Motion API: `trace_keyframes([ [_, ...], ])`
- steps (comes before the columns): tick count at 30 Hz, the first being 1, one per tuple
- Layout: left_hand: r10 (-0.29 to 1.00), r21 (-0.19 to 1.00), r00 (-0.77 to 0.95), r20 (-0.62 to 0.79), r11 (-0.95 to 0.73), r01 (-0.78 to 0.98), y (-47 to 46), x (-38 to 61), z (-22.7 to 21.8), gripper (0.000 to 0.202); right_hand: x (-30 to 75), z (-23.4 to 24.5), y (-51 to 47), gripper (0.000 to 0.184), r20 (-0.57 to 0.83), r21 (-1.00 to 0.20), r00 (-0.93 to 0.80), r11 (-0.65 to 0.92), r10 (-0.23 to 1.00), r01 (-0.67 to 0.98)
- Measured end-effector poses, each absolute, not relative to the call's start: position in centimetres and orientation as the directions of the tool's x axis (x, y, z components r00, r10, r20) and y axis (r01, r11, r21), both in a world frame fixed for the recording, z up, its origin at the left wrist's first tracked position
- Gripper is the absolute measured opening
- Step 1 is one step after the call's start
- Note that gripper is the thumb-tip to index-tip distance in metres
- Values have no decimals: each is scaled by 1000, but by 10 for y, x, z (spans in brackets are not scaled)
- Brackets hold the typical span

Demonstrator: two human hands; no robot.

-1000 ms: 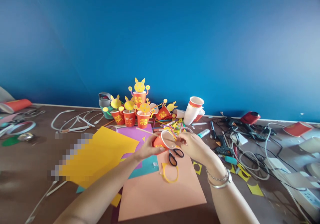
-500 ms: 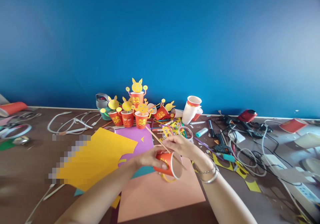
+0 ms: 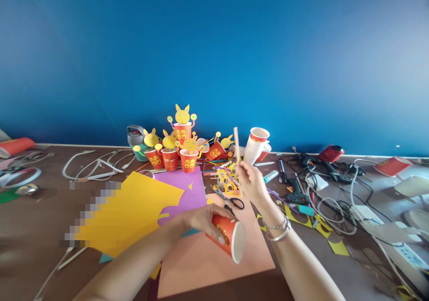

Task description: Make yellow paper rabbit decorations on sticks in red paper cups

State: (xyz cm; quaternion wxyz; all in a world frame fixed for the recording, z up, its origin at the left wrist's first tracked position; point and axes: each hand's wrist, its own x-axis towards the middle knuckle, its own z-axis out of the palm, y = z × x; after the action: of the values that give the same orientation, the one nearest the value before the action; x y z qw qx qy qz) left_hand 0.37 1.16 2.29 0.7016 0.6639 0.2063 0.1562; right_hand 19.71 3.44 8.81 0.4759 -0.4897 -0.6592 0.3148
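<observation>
My left hand [image 3: 204, 218] is wrapped around a red paper cup [image 3: 226, 235] with gold print. The cup is tilted, its white mouth turned right and down, above an orange-pink paper sheet [image 3: 201, 269]. Raised at the right, my right hand [image 3: 250, 180] pinches a thin pale stick [image 3: 236, 142] that stands nearly upright. The two hands are apart. Between them, black-handled scissors [image 3: 236, 201] lie across the upper part of the sheet.
Red cups with yellow paper animal heads [image 3: 189, 158] stand at the back beside a white cup stack [image 3: 256, 144]. Yellow paper [image 3: 130, 207] and purple paper [image 3: 194, 191] lie left. A glue gun [image 3: 296, 191], cables and a power strip [image 3: 409, 256] crowd the right.
My right hand has lifted the stick up and away from the cup, turning it from slanted to nearly upright. The cup in my left hand has tipped further down, and the scissors have come into view.
</observation>
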Motion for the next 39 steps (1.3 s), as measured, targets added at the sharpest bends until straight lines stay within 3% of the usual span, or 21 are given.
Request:
trace_keyframes([
  [2,517,988,856,-22,141,-60,13,4,18,69,208,90,39,23,418,-859,90,361,904,362],
  [4,610,937,789,74,229,-265,16,1,12,72,217,94,42,25,445,-865,134,386,885,322],
  [6,656,867,744,125,293,-404,21,-3,6,72,223,98,42,27,430,-878,112,386,896,283],
  [10,627,820,762,164,342,-458,30,-12,0,84,224,104,37,32,379,-886,5,361,925,291],
  [14,734,774,663,148,331,-540,35,-16,0,79,223,105,33,34,368,-859,-101,380,924,344],
  [19,773,705,632,58,417,-574,36,-11,12,68,229,101,35,25,467,-678,-222,507,856,533],
  [24,775,685,632,27,446,-576,36,-9,19,68,238,97,40,26,388,-541,-306,483,870,689],
  [27,769,677,639,11,465,-571,36,-12,14,69,239,96,41,22,334,-569,-348,482,876,666],
  [32,771,710,636,40,425,-561,37,-13,4,60,239,93,46,29,291,-680,-414,490,863,545],
  [39,727,735,686,2,464,-494,35,-9,-3,58,231,85,50,36,260,-741,-492,498,831,451],
])
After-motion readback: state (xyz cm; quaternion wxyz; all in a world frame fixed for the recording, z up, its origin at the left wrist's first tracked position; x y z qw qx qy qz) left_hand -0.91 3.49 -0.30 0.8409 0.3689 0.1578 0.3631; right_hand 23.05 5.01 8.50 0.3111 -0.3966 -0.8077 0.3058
